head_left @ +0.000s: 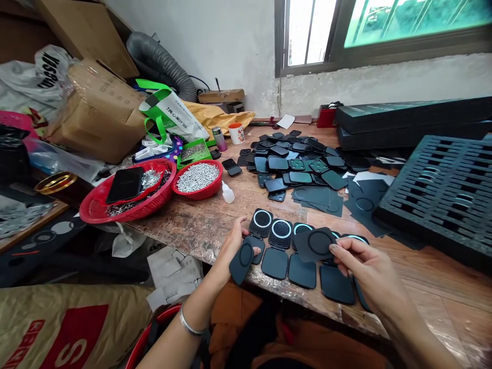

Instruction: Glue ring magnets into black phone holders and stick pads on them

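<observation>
- The cases point(302, 271) are lying opened in a row along the table's point(457, 287) near edge; several pale rings point(281, 229) are showing, with at least one partly hidden by a sheet.
- The right hand point(369, 266) is pinching a ringed sheet point(317, 245) above the row, apparently unplaced.
- The left hand point(230, 246) is gripping a second ringed sheet point(241, 262) beside the leftmost case.
- Loose sheets point(319, 199) and a heap of dark cases point(300, 161) are lying farther back, apparently remaining outside the row.
- A red basket point(154, 207), near the table's left edge, is holding metal parts and a dark flat object point(125, 184).
- A red bowl point(200, 194) is holding small silvery pieces point(198, 177); a green tray point(208, 150) behind it is carrying finer pieces.
- A slotted tray point(418, 223) is resting toward the right edge, some openings showing pale rings.
</observation>
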Available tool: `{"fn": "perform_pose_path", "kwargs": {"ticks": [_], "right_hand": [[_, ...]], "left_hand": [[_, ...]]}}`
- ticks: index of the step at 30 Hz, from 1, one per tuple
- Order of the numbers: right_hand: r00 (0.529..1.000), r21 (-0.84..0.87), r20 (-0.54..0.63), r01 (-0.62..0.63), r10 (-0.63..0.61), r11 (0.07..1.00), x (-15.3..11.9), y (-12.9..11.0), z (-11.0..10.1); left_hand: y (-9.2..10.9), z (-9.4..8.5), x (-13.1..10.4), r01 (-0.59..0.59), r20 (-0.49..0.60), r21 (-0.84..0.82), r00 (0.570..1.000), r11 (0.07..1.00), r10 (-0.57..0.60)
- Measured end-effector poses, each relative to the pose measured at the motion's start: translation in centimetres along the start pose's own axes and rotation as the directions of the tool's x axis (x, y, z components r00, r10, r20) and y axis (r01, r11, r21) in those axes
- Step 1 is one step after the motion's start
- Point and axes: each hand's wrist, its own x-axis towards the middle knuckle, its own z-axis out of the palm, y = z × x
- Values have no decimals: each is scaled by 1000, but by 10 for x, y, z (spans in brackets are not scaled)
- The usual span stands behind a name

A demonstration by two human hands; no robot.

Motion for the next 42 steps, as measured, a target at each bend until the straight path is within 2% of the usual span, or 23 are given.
{"fn": "perform_pose_path", "kwargs": {"ticks": [2, 5, 9, 14, 18, 21, 26, 36, 42], "right_hand": [[999, 39, 31, -11, 10, 999, 2, 1, 1], [996, 110, 85, -41, 32, 993, 4, -2, 5], [980, 222, 192, -102, 59, 970, 7, -10, 18], [961, 320, 254, -192, 112, 928, 6, -16, 40], [944, 350, 298, -244, 140, 904, 1, -20, 52], [944, 356, 292, -259, 157, 898, -2, -22, 55], [949, 331, 256, -266, 185, 906, -3, -19, 54], [947, 290, 281, -239, 157, 927, -6, -15, 52], [957, 260, 237, -231, 169, 938, -6, -12, 52]], "left_hand": [[0, -5, 3, 63, 24, -178, 998, 982, -60], [3, -17, 1, 157, 77, -392, 987, 907, -138], [10, -28, -16, 244, 120, -472, 970, 847, -212], [24, -20, -42, 376, 318, -648, 924, 662, -213], [33, -9, -52, 421, 426, -677, 893, 604, -146], [36, -3, -55, 445, 459, -678, 878, 585, -137], [38, 3, -56, 449, 482, -633, 866, 630, -132], [50, 4, -59, 443, 461, -654, 876, 613, -142], [48, 5, -60, 445, 471, -638, 871, 628, -138]]}}
